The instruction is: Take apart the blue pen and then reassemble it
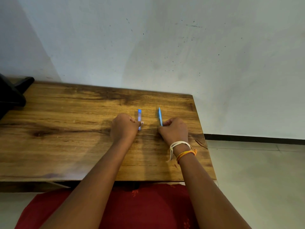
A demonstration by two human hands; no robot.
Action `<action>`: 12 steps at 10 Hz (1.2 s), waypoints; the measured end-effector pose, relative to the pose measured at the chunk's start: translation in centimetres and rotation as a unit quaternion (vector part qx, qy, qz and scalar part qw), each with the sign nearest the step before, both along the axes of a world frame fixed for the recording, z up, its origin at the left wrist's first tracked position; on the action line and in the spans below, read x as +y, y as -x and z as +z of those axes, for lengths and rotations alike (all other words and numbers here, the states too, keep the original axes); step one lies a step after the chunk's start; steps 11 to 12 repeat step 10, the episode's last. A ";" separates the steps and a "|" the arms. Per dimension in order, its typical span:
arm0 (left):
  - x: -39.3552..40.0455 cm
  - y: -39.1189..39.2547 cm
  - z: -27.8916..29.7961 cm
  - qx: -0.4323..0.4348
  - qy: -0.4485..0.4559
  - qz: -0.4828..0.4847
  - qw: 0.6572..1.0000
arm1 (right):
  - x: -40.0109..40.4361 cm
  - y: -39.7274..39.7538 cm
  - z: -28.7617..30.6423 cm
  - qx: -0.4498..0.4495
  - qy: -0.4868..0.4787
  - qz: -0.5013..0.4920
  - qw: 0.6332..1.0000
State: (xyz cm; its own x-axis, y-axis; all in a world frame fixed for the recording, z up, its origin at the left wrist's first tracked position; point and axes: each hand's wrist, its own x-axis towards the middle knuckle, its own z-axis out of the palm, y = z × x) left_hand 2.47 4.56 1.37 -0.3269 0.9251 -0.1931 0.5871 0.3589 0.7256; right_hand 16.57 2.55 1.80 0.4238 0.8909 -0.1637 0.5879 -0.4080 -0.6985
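The blue pen is in two pieces above a wooden table. My left hand grips one piece, a pale translucent tube with a blue end pointing away from me. My right hand grips the other piece, a solid light-blue part that also points away from me. The two pieces are apart, roughly a hand's width between them, and run nearly parallel. The near ends of both pieces are hidden inside my fingers. White and orange threads circle my right wrist.
A black object stands at the table's far left corner. A pale wall rises right behind the table. The table's right edge lies just beyond my right hand, with tiled floor past it. Red cloth covers my lap below the near edge.
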 end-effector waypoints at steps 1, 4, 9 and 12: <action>-0.1 0.0 0.0 -0.005 -0.007 -0.003 1.000 | 0.2 -0.2 -0.2 0.007 -0.019 -0.024 0.999; -0.3 0.2 -0.5 -0.011 -0.035 -0.015 0.999 | 0.3 0.0 -0.6 0.009 -0.071 -0.038 0.997; 0.2 1.1 -0.8 0.039 -0.079 -0.061 0.994 | 1.1 -1.3 -0.6 0.061 -0.012 -0.034 0.997; -0.1 1.6 -1.5 0.148 -0.070 -0.140 0.976 | 0.7 -1.4 -0.6 0.080 0.002 -0.011 0.997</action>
